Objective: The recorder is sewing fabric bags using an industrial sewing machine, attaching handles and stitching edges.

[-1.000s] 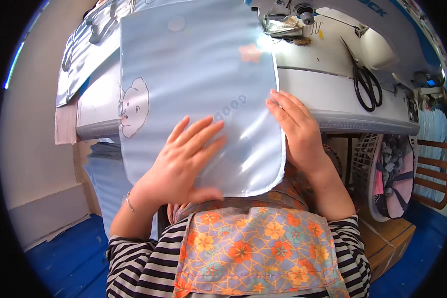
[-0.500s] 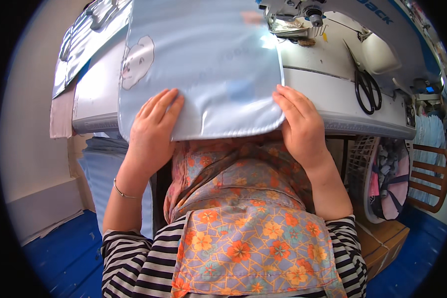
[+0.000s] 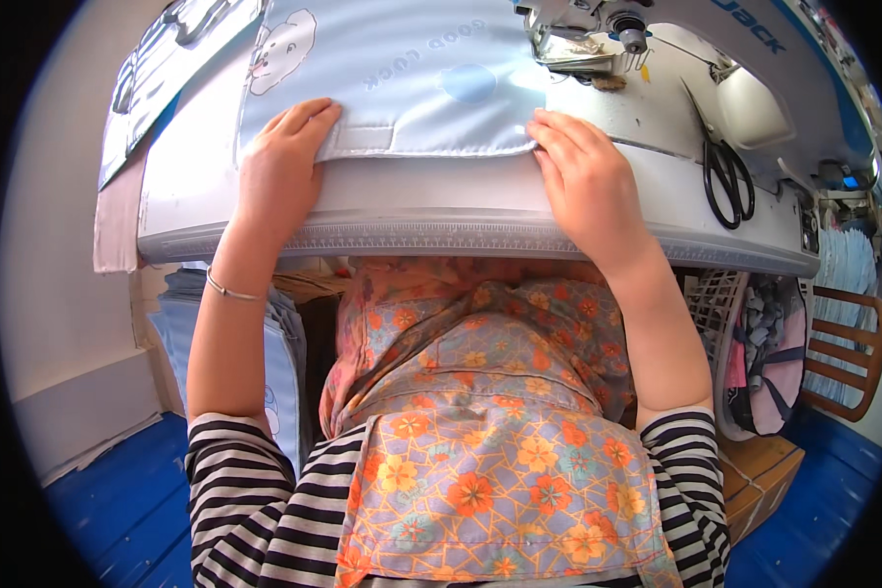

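A light blue fabric panel (image 3: 372, 103) with a printed white dog, lettering and a pale stitched border lies on the white sewing table (image 3: 431, 186). My left hand (image 3: 282, 171) holds its near left part, fingers laid together on top and the thumb hidden. At the near right corner, my right hand (image 3: 590, 181) pinches the edge between fingers and thumb. The panel's right edge runs beside the needle area of a sewing machine (image 3: 629, 29); its far end is cut off by the top of the view.
Black-handled scissors (image 3: 725, 186) lie on the table at right. A basket (image 3: 698, 306) of cloth scraps and a brown slatted chair (image 3: 853, 353) stand below. Blue fabric pieces (image 3: 181, 318) hang at lower left. Shiny striped material (image 3: 132, 122) covers the table's left end.
Both hands have slid the panel away from me, farther onto the table. Its near edge, which hung over the table's front, now lies on the tabletop, and the ruler strip shows.
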{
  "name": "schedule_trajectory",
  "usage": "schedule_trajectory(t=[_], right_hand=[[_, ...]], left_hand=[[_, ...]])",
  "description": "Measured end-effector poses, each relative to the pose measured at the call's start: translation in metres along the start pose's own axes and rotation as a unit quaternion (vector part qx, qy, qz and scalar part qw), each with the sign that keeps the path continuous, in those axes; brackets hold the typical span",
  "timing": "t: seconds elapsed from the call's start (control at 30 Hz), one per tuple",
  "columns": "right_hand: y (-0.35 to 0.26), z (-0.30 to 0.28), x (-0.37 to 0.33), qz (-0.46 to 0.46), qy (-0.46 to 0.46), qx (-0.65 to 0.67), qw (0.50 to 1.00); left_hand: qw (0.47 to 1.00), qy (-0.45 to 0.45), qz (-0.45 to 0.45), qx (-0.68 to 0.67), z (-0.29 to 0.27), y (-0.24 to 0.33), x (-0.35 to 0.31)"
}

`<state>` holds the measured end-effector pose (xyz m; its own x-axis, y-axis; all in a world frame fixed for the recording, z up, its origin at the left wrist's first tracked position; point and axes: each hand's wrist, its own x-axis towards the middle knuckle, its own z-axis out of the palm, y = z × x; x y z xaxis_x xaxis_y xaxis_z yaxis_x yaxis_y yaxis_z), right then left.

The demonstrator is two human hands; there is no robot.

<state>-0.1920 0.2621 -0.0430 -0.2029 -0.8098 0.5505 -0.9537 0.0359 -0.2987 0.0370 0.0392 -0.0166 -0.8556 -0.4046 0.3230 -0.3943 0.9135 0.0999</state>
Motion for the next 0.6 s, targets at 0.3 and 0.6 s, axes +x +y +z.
schedule_trajectory(t=[0.3,0.6], right_hand=[[0.023,0.012,0.027,-0.043,-0.014,-0.079,0.996],[0.03,0.019,0.031,-0.018,-0.026,-0.08,0.996]], left_hand=[[0.998,0.028,0.035,0.05,0.014,-0.015,0.023],[0.986,0.017,0.075,0.146,0.004,0.014,0.002]])
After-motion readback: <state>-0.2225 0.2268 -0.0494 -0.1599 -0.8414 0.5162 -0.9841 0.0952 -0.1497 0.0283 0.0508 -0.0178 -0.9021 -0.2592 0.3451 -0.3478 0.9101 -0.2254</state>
